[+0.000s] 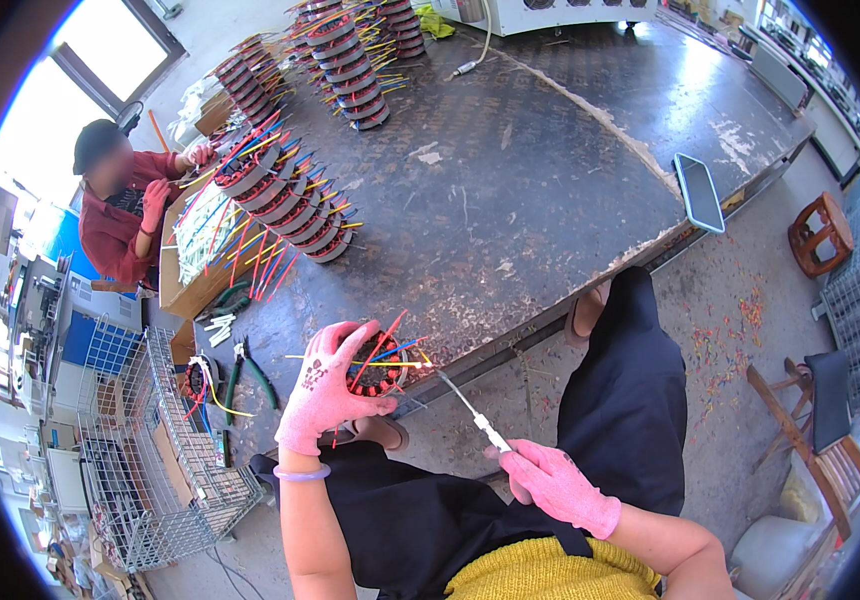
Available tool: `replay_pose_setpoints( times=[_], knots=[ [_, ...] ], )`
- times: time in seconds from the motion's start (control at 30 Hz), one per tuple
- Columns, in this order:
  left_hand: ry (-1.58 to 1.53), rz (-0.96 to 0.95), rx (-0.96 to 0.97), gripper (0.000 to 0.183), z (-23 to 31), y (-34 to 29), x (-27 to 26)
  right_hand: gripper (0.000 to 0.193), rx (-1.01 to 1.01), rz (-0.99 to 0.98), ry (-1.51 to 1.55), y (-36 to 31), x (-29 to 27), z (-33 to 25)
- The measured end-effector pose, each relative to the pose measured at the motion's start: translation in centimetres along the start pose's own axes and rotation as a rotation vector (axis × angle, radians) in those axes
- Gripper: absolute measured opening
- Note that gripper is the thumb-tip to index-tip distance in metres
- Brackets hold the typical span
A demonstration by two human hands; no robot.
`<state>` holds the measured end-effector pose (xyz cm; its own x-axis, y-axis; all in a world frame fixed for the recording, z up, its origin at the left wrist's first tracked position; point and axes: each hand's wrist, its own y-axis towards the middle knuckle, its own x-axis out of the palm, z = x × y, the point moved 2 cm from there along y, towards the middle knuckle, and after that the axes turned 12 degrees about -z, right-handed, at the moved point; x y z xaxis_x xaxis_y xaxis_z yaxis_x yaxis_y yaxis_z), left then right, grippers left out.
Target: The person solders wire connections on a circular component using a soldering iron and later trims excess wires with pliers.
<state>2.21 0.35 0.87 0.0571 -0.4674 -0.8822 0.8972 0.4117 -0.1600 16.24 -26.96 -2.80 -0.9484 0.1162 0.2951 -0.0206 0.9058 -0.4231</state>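
My left hand [328, 388], in a pink glove, curls round a small wire-wound motor stator [378, 372] at the table's near edge. Red, blue and yellow leads stick out of the stator. In my right hand [558, 484], also gloved in pink, is a thin metal-shafted tool [491, 432] with a white handle. Its tip points at the stator's right side, close to the yellow lead; I cannot tell whether they touch. Left of my left hand lie green-handled pliers [252, 374] and another stator [200, 380] with loose leads.
Tall stacks of stators [285, 200] with bristling leads stand on the dark table [510, 200]. A phone [699, 193] lies at its right edge. Across the left corner sits a co-worker [122, 215] beside a cardboard box [195, 295]. A wire cart [150, 450] stands at the left.
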Motion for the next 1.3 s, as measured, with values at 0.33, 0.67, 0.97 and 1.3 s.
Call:
replay_pose_setpoints(
  times=[0.33,0.67,0.97,1.3],
  knots=[
    [0.066,-0.001,0.023,0.095,-0.2,-0.1,-0.1,0.036,0.009,-0.004,0.1,0.0,-0.3,1.2],
    [0.081,-0.004,0.027,0.1,-0.6,0.0,0.0,0.036,0.029,-0.016,0.065,0.0,-0.2,0.5],
    [0.112,0.033,-0.033,0.105,-0.8,-0.1,0.1,0.034,0.045,-0.007,0.081,0.0,0.0,-0.2],
    [0.122,0.011,-0.025,0.108,-1.3,-0.1,0.2,0.036,0.029,-0.022,0.08,0.1,-0.3,0.6]
  ],
)
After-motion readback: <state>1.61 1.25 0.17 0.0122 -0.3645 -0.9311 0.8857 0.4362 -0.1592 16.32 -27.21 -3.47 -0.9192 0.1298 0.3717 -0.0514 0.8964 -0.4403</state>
